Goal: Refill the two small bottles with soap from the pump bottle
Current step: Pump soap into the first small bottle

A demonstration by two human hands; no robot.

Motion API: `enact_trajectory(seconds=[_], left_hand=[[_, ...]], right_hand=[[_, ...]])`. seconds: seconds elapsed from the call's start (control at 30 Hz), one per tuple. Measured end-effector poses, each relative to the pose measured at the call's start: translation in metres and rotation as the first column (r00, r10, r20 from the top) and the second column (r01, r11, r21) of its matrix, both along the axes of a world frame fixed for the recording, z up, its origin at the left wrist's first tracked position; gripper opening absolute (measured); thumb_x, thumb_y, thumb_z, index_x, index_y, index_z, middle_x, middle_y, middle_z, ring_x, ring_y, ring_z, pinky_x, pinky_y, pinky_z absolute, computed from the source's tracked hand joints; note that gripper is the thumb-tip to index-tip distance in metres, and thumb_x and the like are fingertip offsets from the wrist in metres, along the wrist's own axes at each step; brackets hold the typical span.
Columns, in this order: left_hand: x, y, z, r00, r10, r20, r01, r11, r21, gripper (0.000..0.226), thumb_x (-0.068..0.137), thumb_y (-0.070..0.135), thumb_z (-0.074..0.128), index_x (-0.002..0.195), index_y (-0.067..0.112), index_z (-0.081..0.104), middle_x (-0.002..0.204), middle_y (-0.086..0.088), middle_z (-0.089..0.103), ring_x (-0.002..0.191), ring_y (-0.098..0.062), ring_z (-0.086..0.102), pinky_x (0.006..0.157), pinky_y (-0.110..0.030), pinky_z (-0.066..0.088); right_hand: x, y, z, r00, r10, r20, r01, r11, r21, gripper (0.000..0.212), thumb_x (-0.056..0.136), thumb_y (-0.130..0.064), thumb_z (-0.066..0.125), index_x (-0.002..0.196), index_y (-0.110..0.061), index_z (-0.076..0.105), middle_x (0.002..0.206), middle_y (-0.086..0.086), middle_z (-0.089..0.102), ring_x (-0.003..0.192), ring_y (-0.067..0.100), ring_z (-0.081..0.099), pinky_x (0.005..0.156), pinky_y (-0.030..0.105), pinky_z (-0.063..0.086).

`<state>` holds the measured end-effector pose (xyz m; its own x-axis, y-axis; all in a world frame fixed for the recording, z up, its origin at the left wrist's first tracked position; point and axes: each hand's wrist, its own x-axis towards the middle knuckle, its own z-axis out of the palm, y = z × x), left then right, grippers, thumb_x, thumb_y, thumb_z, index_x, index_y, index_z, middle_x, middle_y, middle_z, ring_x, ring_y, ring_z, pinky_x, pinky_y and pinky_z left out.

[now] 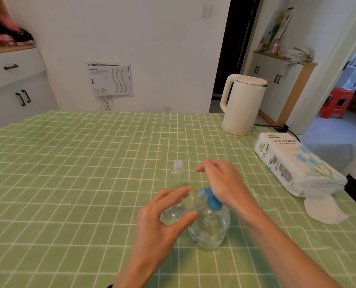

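left hand (162, 223) grasps small bottle (178, 212) mid-body, tilted toward pump bottle (212, 229). right hand (220, 183) loose, fingers holding nothing, heel on blue pump head (212, 201). small bottle likely light, thin, slippery: grip gently.

A cream kettle (241, 104) stands beyond a tissue paper pack (295, 165) on the green checked tablecloth (69, 163).

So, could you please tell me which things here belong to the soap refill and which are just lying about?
Job: pump bottle; small bottle gripped by left hand; capped small bottle; right hand on the pump.
Lying about: kettle; tissue pack; loose tissue.
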<state>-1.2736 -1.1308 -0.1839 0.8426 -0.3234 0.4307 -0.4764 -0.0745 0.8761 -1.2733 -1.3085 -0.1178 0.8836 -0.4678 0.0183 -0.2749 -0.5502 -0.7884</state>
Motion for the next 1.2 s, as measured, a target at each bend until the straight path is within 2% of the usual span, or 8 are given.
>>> enact_trajectory(seconds=[0.13, 0.23, 0.33, 0.53, 0.77, 0.9, 1.0, 1.2], left_hand=[[0.000, 0.000, 0.004, 1.000, -0.018, 0.011, 0.018, 1.000, -0.008, 0.058, 0.078, 0.018, 0.092, 0.126, 0.046, 0.074, 0.115, 0.018, 0.075, 0.114, -0.008, 0.070, 0.096, -0.007, 0.046], [0.000, 0.000, 0.003, 1.000, -0.014, 0.012, 0.014, 1.000, -0.017, 0.058, 0.078, 0.016, 0.093, 0.125, 0.045, 0.075, 0.114, 0.017, 0.075, 0.112, -0.008, 0.071, 0.095, -0.008, 0.047], [0.000, -0.001, 0.001, 1.000, -0.005, 0.011, 0.005, 1.000, -0.026, 0.057, 0.078, 0.016, 0.092, 0.125, 0.043, 0.075, 0.114, 0.018, 0.075, 0.111, -0.007, 0.071, 0.094, -0.008, 0.048], [0.000, -0.003, 0.001, 1.000, -0.011, 0.017, 0.011, 1.000, -0.018, 0.058, 0.079, 0.014, 0.091, 0.126, 0.044, 0.075, 0.115, 0.017, 0.075, 0.114, -0.008, 0.070, 0.096, -0.009, 0.047], [0.001, -0.002, 0.000, 1.000, -0.012, 0.021, 0.013, 1.000, -0.026, 0.054, 0.077, 0.028, 0.088, 0.126, 0.047, 0.074, 0.117, 0.016, 0.074, 0.116, -0.010, 0.071, 0.096, -0.011, 0.049], [0.003, -0.003, -0.002, 1.000, -0.008, 0.025, 0.008, 1.000, -0.018, 0.054, 0.078, 0.027, 0.087, 0.126, 0.045, 0.074, 0.118, 0.017, 0.073, 0.116, -0.009, 0.070, 0.096, -0.009, 0.048], [0.003, -0.003, -0.005, 1.000, -0.005, 0.022, 0.005, 1.000, -0.007, 0.054, 0.078, 0.026, 0.089, 0.126, 0.045, 0.074, 0.119, 0.016, 0.073, 0.117, -0.010, 0.070, 0.096, -0.011, 0.049], [0.002, -0.002, -0.004, 1.000, 0.002, 0.028, -0.002, 1.000, -0.008, 0.055, 0.078, 0.020, 0.092, 0.126, 0.042, 0.075, 0.116, 0.016, 0.074, 0.114, -0.010, 0.070, 0.095, -0.009, 0.048]], right_hand=[[-0.003, -0.004, 0.002, 0.992, -0.042, 0.115, 0.006, 0.955, 0.295, 0.049, 0.108, -0.037, 0.040, 0.093, -0.024, 0.085, 0.102, -0.012, 0.083, 0.106, 0.004, 0.072, 0.092, 0.026, 0.047], [-0.014, -0.006, -0.003, 0.987, -0.047, 0.153, -0.017, 0.918, 0.396, 0.063, 0.112, -0.046, 0.034, 0.088, -0.022, 0.087, 0.094, -0.015, 0.084, 0.092, -0.002, 0.076, 0.083, 0.021, 0.042], [-0.033, -0.003, -0.018, 0.988, -0.045, 0.146, -0.013, 0.926, 0.378, 0.069, 0.111, -0.056, 0.029, 0.084, -0.030, 0.087, 0.094, -0.017, 0.083, 0.092, -0.002, 0.074, 0.082, 0.023, 0.041], [-0.048, 0.016, -0.047, 0.985, -0.063, 0.158, -0.011, 0.905, 0.426, 0.087, 0.085, -0.082, 0.022, 0.087, -0.021, 0.084, 0.087, 0.015, 0.081, 0.090, 0.037, 0.075, 0.097, 0.052, 0.057], [-0.035, 0.031, -0.066, 0.903, -0.268, 0.336, 0.153, 0.931, 0.332, 0.073, 0.086, -0.074, 0.027, 0.074, -0.028, 0.082, 0.073, -0.007, 0.081, 0.072, 0.011, 0.074, 0.074, 0.038, 0.056], [-0.033, 0.029, -0.067, 0.891, -0.278, 0.359, 0.180, 0.942, 0.283, 0.078, 0.087, -0.066, 0.028, 0.064, -0.008, 0.074, 0.063, 0.003, 0.075, 0.063, 0.023, 0.069, 0.069, 0.046, 0.056], [-0.034, 0.031, -0.064, 0.883, -0.263, 0.390, 0.190, 0.958, 0.216, 0.062, 0.086, -0.057, 0.031, 0.052, -0.013, 0.059, 0.051, 0.004, 0.062, 0.049, 0.020, 0.052, 0.056, 0.046, 0.047], [-0.033, 0.030, -0.070, 0.886, -0.292, 0.362, 0.205, 0.944, 0.260, 0.073, 0.087, -0.065, 0.028, 0.058, -0.014, 0.072, 0.060, -0.003, 0.073, 0.058, 0.013, 0.066, 0.065, 0.041, 0.054]])
